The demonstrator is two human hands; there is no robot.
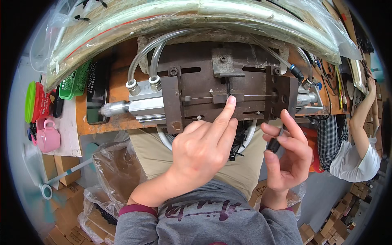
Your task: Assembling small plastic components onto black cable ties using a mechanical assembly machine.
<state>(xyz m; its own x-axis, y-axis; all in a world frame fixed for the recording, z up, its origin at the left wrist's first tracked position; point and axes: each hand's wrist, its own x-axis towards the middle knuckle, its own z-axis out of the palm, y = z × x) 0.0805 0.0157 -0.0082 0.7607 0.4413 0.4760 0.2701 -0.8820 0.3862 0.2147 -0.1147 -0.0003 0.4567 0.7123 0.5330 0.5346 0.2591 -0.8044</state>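
My left hand (202, 147) reaches over a dark metal fixture (196, 87), index finger stretched out and the rest bent. Its fingertip rests at a small metal block (220, 98) in the middle, by an upright dark strip (228, 85). Nothing shows in its grip. Thin rods run from the block toward both side plates. To the right, in front of the fixture, my right hand (288, 155) pinches a small black part (273, 145) between thumb and fingers. The part's exact kind cannot be made out.
A pneumatic cylinder (147, 105) with clear hoses sits left of the fixture. Plastic-wrapped material (196, 18) arches behind. A green basket (75, 81) and pink cup (49, 136) stand left. A co-worker (355, 159) is at the right; an opened plastic-lined box (118, 163) lies below left.
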